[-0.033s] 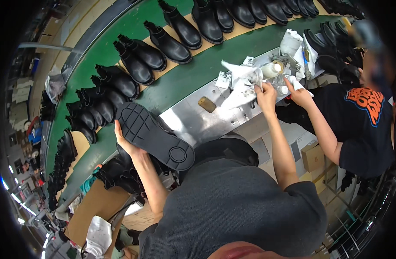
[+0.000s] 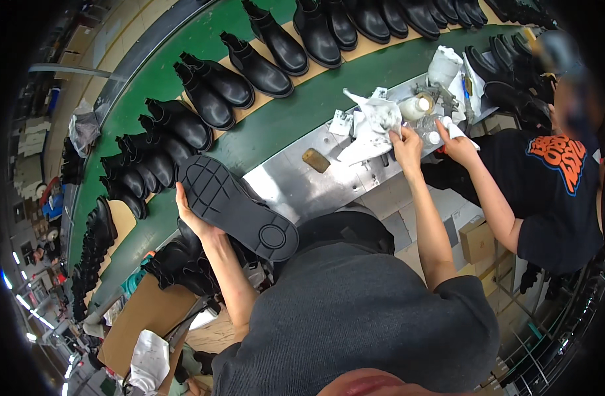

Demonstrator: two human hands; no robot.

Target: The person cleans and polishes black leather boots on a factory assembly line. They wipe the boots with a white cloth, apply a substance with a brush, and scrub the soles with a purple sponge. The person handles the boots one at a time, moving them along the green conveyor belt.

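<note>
A black boot [image 2: 233, 204] lies in my left hand [image 2: 195, 214], tilted so that its ridged rubber sole faces up. My fingers wrap round its edge near the toe, and the boot's upper is mostly hidden beneath the sole. Out to the right, over the metal ledge, my right hand [image 2: 408, 148] pinches a crumpled white cloth [image 2: 368, 148] with grey smudges. Just beyond that hand stand an open white bottle [image 2: 414, 107] and a clear plastic bottle [image 2: 429, 125]. A brown block [image 2: 315, 160] rests on the ledge left of the cloth.
Black boots [image 2: 269, 69] line the green conveyor belt [image 2: 315, 92] on tan board. At right, close to my right hand, a co-worker's hand [image 2: 459, 146] holds something white. More boots [image 2: 183, 264] lie beside a cardboard box [image 2: 144, 320] at lower left.
The white cloth has shifted a little and its folds have changed shape under my right hand. My left hand and the boot stay almost still.
</note>
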